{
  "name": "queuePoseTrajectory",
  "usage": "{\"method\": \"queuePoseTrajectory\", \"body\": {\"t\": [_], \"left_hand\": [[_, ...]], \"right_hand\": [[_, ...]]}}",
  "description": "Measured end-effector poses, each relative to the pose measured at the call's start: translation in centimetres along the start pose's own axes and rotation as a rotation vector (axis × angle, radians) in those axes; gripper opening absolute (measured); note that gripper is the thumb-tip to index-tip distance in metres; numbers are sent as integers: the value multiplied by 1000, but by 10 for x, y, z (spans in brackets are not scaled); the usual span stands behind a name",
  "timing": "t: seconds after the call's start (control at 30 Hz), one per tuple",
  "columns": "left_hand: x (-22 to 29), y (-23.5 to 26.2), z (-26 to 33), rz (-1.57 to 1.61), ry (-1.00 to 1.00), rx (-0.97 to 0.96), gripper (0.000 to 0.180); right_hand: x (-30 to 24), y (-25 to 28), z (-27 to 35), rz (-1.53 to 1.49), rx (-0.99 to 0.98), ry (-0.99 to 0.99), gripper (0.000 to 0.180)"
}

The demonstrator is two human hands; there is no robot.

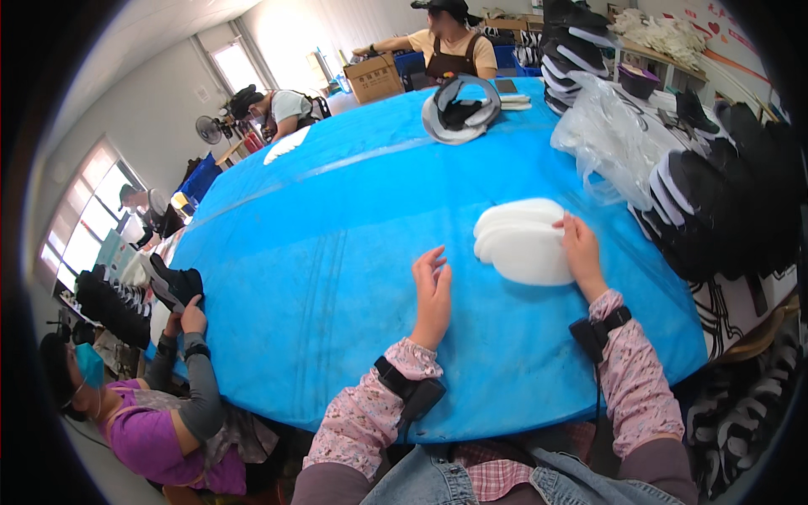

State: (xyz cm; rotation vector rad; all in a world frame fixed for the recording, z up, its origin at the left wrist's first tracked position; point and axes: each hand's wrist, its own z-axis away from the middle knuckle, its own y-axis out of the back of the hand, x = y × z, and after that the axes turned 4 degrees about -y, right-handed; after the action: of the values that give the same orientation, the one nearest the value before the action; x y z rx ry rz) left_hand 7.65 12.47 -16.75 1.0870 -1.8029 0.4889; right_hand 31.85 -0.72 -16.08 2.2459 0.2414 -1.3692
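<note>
My right hand (582, 254) pinches the right edge of a fanned stack of thin white pads (532, 249) with rounded ends, perhaps insole pieces. Several layers show along the left side of the stack, over the blue table cover (353, 278). To the left of the pads, my left hand (433, 296) is raised above the cover with its fingers loosely bent and apart, holding nothing. Both my wrists carry black strapped devices over pink floral sleeves.
A clear plastic bag (610, 139) and piles of black-and-white shoe uppers (715, 194) line the right side. A grey and black ring-shaped bundle (461, 109) lies at the far edge. At left a co-worker in purple (164, 429) holds a black shoe (175, 283). Other people work farther off.
</note>
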Motion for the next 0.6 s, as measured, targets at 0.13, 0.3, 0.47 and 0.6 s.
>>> {"method": "queuePoseTrajectory", "body": {"t": [0.13,0.3,0.47,0.6], "left_hand": [[-10,4,3,-84,-5,28,36],[-6,11,9,-201,38,-10,36],[1,13,7,-323,34,-86,36],[-1,9,7,-383,39,-87,37]], "right_hand": [[5,-2,8,-88,-106,-151,37],[-25,35,2,-90,-542,2,28],[5,45,-13,65,-540,533,55],[13,42,-10,48,-532,510,57]]}}
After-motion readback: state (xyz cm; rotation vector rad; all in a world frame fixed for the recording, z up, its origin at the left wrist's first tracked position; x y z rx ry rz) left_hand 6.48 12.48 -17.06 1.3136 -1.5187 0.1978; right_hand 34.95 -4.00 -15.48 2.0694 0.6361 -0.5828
